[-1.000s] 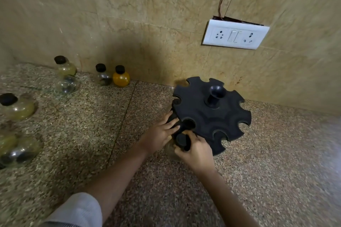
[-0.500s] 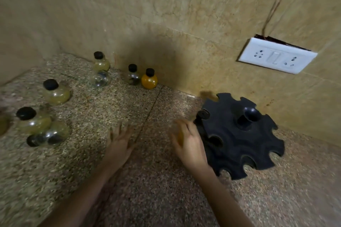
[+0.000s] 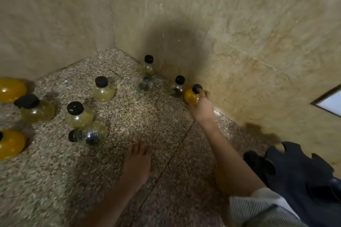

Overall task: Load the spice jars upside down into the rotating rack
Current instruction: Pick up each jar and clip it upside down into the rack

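Observation:
My right hand (image 3: 203, 105) grips an orange spice jar (image 3: 191, 96) with a black cap, close to the back wall. My left hand (image 3: 137, 162) rests flat on the speckled counter (image 3: 147, 116), fingers straight. The black rotating rack (image 3: 302, 175) sits at the lower right, partly behind my right arm; a yellowish jar (image 3: 220, 178) shows under its near edge. Several round jars with black caps stand on the counter: a clear one (image 3: 176, 87) beside the orange jar, a pale yellow one (image 3: 103, 90) further left, and one (image 3: 88, 134) lying on its side.
Tiled walls meet in a corner (image 3: 113, 42) behind the jars. A white switch plate (image 3: 330, 104) is on the right wall. More orange jars (image 3: 11, 89) lie at the far left edge.
My right hand left the rack and reached up to the back wall, taking hold of the orange jar. The view swung left. My left hand stayed on the counter.

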